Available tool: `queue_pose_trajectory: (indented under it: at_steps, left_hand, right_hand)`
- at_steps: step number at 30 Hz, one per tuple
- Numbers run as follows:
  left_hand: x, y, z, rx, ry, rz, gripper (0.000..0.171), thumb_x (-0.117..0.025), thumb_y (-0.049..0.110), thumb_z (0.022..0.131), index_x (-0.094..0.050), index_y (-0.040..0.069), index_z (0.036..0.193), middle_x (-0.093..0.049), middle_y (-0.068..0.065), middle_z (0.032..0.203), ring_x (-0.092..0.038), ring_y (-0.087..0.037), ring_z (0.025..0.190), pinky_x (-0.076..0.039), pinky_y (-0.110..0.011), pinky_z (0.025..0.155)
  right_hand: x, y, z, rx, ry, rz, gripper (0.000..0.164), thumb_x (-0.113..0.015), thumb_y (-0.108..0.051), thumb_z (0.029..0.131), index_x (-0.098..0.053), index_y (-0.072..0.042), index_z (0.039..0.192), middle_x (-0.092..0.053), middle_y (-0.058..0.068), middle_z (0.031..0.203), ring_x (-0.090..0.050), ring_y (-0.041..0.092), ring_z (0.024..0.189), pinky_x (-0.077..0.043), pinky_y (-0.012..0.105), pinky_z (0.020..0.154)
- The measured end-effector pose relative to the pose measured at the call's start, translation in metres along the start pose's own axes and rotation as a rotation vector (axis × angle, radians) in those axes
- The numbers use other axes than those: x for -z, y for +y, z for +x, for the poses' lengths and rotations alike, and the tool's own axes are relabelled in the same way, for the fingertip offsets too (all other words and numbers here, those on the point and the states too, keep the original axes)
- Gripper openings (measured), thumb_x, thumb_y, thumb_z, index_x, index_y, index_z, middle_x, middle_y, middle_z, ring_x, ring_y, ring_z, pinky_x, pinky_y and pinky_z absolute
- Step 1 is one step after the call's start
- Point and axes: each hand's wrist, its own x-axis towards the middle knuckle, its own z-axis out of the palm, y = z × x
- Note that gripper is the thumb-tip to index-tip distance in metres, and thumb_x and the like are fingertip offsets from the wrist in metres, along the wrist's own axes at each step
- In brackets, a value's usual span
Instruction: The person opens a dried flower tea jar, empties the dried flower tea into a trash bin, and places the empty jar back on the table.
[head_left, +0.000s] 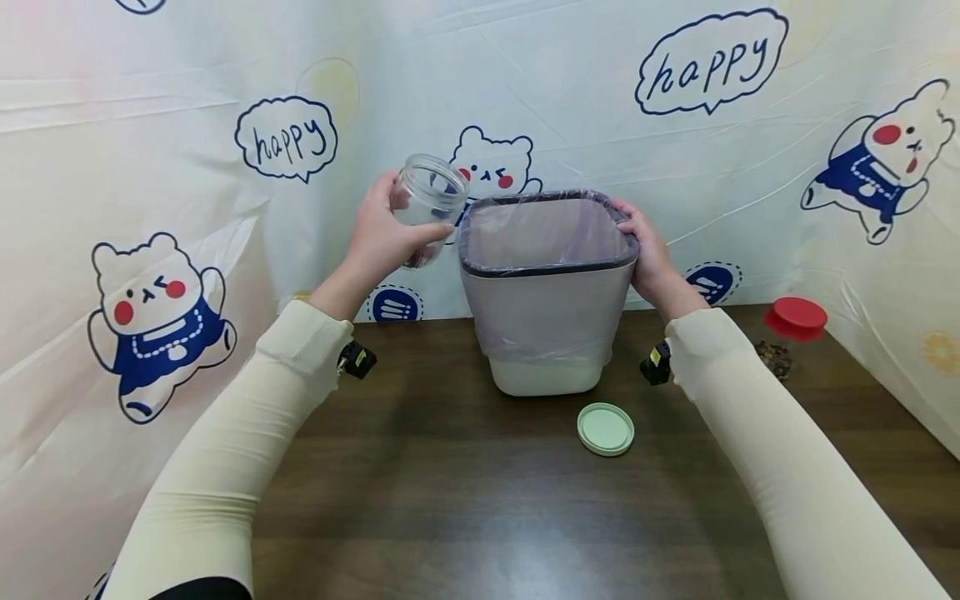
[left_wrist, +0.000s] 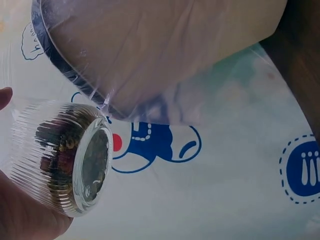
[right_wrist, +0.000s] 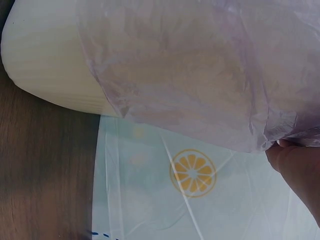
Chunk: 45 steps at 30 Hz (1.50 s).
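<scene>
My left hand (head_left: 381,232) grips a clear glass jar (head_left: 433,193), raised beside the left rim of a trash bin (head_left: 551,321). The jar is uncapped and tilts with its mouth toward the bin. Dark, dried mixed bits (left_wrist: 62,155) lie near its base in the left wrist view. A thin purplish plastic bag (head_left: 540,296) lines the bin and folds down over its outside. At the right rim, my right hand (head_left: 651,254) holds the bin's edge through the bag. The bin stands upright on the table; its inside bottom is hidden.
A pale green round lid (head_left: 606,428) lies on the dark wood table (head_left: 465,500) in front of the bin. Farther right stands a jar with a red lid (head_left: 797,319), partly hidden by the right sleeve. A printed cloth (head_left: 570,67) hangs behind the table.
</scene>
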Motion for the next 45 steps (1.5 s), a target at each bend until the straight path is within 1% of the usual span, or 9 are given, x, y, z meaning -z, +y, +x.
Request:
queue_pose_trajectory:
  at_steps: [5,10,14,18,23,31,34,38,45]
  left_hand:
    - [-0.002,0.005,0.007,-0.003,-0.003,0.081,0.087,-0.084,0.042,0.072,-0.039,0.020,0.144,-0.046,-0.005,0.139,-0.042,-0.020,0.128,-0.043,-0.043,0.096]
    - [-0.006,0.009,0.013,-0.014,-0.015,0.134,0.088,-0.085,0.039,0.073,-0.038,0.019,0.145,-0.044,-0.005,0.140,-0.041,-0.020,0.129,-0.043,-0.040,0.097]
    - [-0.008,0.012,0.015,-0.030,-0.025,0.181,0.088,-0.085,0.037,0.073,-0.038,0.018,0.145,-0.043,-0.005,0.139,-0.041,-0.019,0.129,-0.042,-0.038,0.098]
    - [-0.009,0.015,0.019,-0.045,-0.026,0.248,0.091,-0.085,0.038,0.073,-0.037,0.018,0.147,-0.042,-0.005,0.139,-0.041,-0.018,0.127,-0.040,-0.037,0.099]
    - [-0.011,0.019,0.024,-0.071,-0.029,0.331,0.091,-0.084,0.037,0.074,-0.035,0.017,0.148,-0.042,-0.007,0.141,-0.040,-0.019,0.128,-0.040,-0.037,0.099]
    - [-0.016,0.022,0.030,-0.105,-0.039,0.424,0.090,-0.082,0.037,0.075,-0.034,0.019,0.149,-0.043,-0.007,0.139,-0.040,-0.022,0.122,-0.042,-0.039,0.097]
    - [-0.017,0.023,0.033,-0.135,-0.041,0.473,0.090,-0.083,0.036,0.075,-0.035,0.018,0.149,-0.043,-0.009,0.140,-0.040,-0.025,0.123,-0.040,-0.041,0.099]
    - [-0.018,0.027,0.035,-0.196,-0.051,0.552,0.090,-0.083,0.036,0.075,-0.036,0.015,0.148,-0.044,-0.011,0.139,-0.041,-0.027,0.123,-0.038,-0.043,0.101]
    - [-0.022,0.031,0.038,-0.280,-0.067,0.644,0.088,-0.083,0.035,0.074,-0.038,0.014,0.147,-0.046,-0.012,0.135,-0.043,-0.029,0.121,-0.037,-0.044,0.101]
  right_hand:
    - [0.000,0.000,0.001,0.001,0.000,-0.003,0.054,-0.029,-0.015,0.098,-0.027,-0.007,0.152,-0.025,0.009,0.154,-0.032,0.017,0.124,-0.030,0.023,0.094]
    - [-0.001,0.001,0.000,-0.011,-0.001,-0.013,0.054,-0.029,-0.016,0.098,-0.028,-0.009,0.152,-0.025,0.008,0.155,-0.032,0.017,0.125,-0.030,0.025,0.095]
    - [-0.002,0.002,0.001,-0.010,-0.006,-0.013,0.055,-0.029,-0.016,0.098,-0.027,-0.008,0.152,-0.024,0.008,0.155,-0.029,0.019,0.128,-0.028,0.026,0.098]
    - [-0.002,0.002,0.001,-0.009,-0.005,-0.006,0.056,-0.030,-0.016,0.096,-0.027,-0.007,0.152,-0.024,0.008,0.155,-0.028,0.019,0.129,-0.027,0.026,0.099]
    - [-0.002,0.002,0.000,-0.016,0.001,-0.013,0.056,-0.029,-0.016,0.097,-0.027,-0.008,0.152,-0.024,0.008,0.155,-0.028,0.018,0.129,-0.027,0.026,0.099]
    - [-0.001,0.001,-0.004,-0.020,-0.002,-0.008,0.057,-0.028,-0.014,0.097,-0.024,-0.008,0.153,-0.021,0.009,0.157,-0.028,0.018,0.128,-0.029,0.023,0.096]
    - [-0.002,0.001,-0.004,-0.022,-0.001,-0.008,0.057,-0.028,-0.014,0.097,-0.025,-0.008,0.153,-0.023,0.009,0.156,-0.030,0.018,0.126,-0.030,0.023,0.095]
    - [-0.001,0.000,-0.004,-0.025,0.003,-0.004,0.056,-0.028,-0.014,0.097,-0.026,-0.009,0.153,-0.024,0.009,0.155,-0.032,0.017,0.124,-0.030,0.023,0.094]
    - [-0.002,-0.001,-0.004,-0.016,0.011,0.004,0.056,-0.029,-0.014,0.096,-0.027,-0.009,0.152,-0.026,0.008,0.154,-0.032,0.017,0.123,-0.030,0.023,0.094]
